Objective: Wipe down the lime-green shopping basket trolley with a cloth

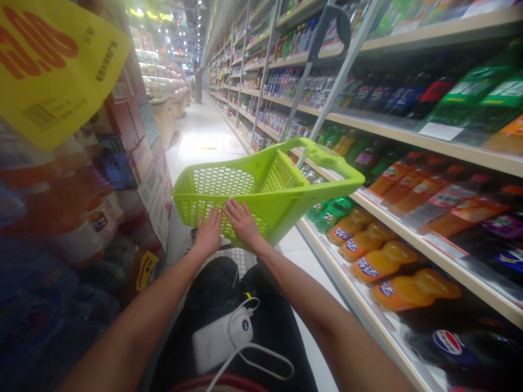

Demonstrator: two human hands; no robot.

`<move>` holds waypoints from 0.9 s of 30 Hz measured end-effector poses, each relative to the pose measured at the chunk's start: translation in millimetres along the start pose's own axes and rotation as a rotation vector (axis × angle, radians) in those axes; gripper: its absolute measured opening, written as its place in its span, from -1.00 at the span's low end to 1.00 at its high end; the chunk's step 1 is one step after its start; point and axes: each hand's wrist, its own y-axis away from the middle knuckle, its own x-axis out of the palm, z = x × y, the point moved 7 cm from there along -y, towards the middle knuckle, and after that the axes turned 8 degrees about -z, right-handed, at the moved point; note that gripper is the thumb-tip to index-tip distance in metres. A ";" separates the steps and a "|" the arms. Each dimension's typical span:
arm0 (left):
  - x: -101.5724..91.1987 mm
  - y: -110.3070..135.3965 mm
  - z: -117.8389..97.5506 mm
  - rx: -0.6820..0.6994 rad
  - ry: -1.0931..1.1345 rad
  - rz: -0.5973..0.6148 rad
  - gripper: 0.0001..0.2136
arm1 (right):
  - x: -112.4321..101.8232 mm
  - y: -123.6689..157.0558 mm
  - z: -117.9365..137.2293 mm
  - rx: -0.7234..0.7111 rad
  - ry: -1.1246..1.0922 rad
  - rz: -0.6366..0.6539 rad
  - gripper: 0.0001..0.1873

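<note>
A lime-green plastic shopping basket (253, 190) hangs tilted in front of me, its handle end pointing right toward the shelves. My left hand (209, 233) lies flat against the basket's near mesh wall, fingers stretched upward. My right hand (242, 220) presses flat on the same wall just beside it, fingers spread. Neither hand wraps round anything. The inside of the basket looks empty from here.
Shelves of orange and green soda bottles (379, 261) run along the right, with a metal ladder (327, 71) leaning on them. A yellow sign (53, 65) and stacked goods crowd the left. The white-tiled aisle (200, 136) runs ahead. A white power bank (223, 337) with cable rests at my waist.
</note>
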 end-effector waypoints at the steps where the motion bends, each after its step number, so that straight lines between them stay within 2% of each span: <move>1: -0.3 -0.4 3.4 -0.014 -0.006 -0.003 -0.34 | -1.3 -8.0 -0.2 0.011 -0.001 -0.014 -0.54; 5: 0.0 -1.1 13.8 -0.046 -0.028 0.005 -0.35 | 12.1 -18.5 3.0 -0.022 -0.022 0.009 -0.57; 10: 8.1 4.9 25.4 -0.052 -0.035 0.014 -0.34 | 47.4 13.1 13.3 -0.078 -0.059 0.097 -0.59; 13: 14.5 8.9 34.9 -0.061 -0.038 0.007 -0.35 | 56.7 22.7 21.8 -0.117 -0.086 0.124 -0.60; 15: 17.1 9.7 41.8 -0.072 -0.039 0.001 -0.35 | 53.6 14.7 27.3 -0.142 -0.095 0.107 -0.60; 19: 18.6 8.2 56.3 -0.104 -0.026 -0.019 -0.34 | 38.3 -24.9 32.5 -0.138 -0.084 0.015 -0.57; 21: 19.3 8.3 62.8 -0.117 -0.018 -0.038 -0.34 | 37.2 -41.2 33.9 -0.132 -0.079 -0.012 -0.57; 24: 23.5 12.7 71.6 -0.134 -0.013 -0.052 -0.34 | 51.4 -44.8 38.6 -0.155 -0.090 0.001 -0.60; 27: 30.7 22.0 81.2 -0.161 -0.020 -0.032 -0.34 | 75.0 -29.5 46.6 -0.190 -0.114 0.046 -0.63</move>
